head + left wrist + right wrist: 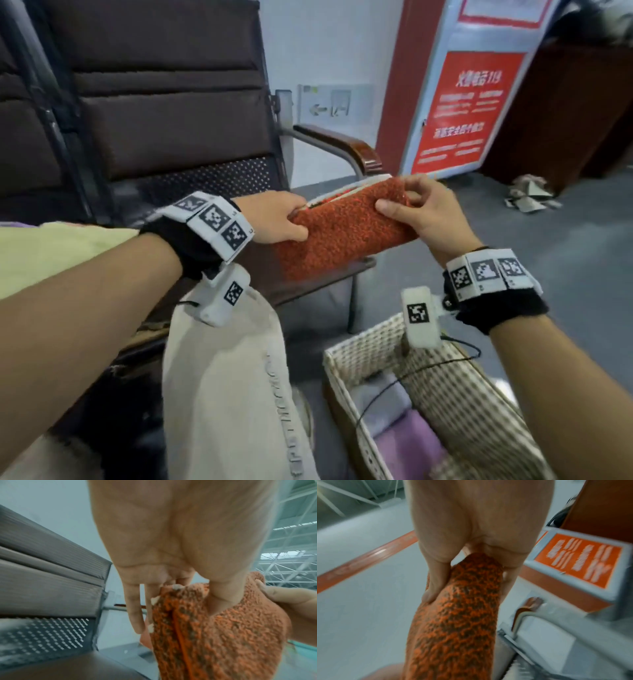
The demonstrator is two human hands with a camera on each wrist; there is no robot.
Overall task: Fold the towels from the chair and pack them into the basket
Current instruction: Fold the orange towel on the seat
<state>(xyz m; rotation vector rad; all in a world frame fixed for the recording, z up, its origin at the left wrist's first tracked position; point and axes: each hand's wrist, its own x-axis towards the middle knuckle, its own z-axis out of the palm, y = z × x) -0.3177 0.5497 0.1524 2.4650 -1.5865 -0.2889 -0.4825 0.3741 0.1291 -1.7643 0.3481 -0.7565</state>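
A folded, fuzzy orange towel (342,229) hangs in the air over the chair seat's right end. My left hand (279,219) pinches its left top corner, thumb in front, as the left wrist view shows on the orange towel (214,635). My right hand (416,212) pinches the right top corner of the orange towel (457,615) between thumb and fingers. The woven basket (455,394) stands on the floor below my right wrist, with a purple towel (407,442) and a grey one inside. A pale green towel (51,250) lies on the chair at left.
The brown padded chair (164,113) has a perforated metal seat back and a wooden armrest (346,144). My cream trouser leg (226,394) is between chair and basket. A red and white sign board (462,102) leans at the wall. Crumpled paper (527,195) lies on the grey floor.
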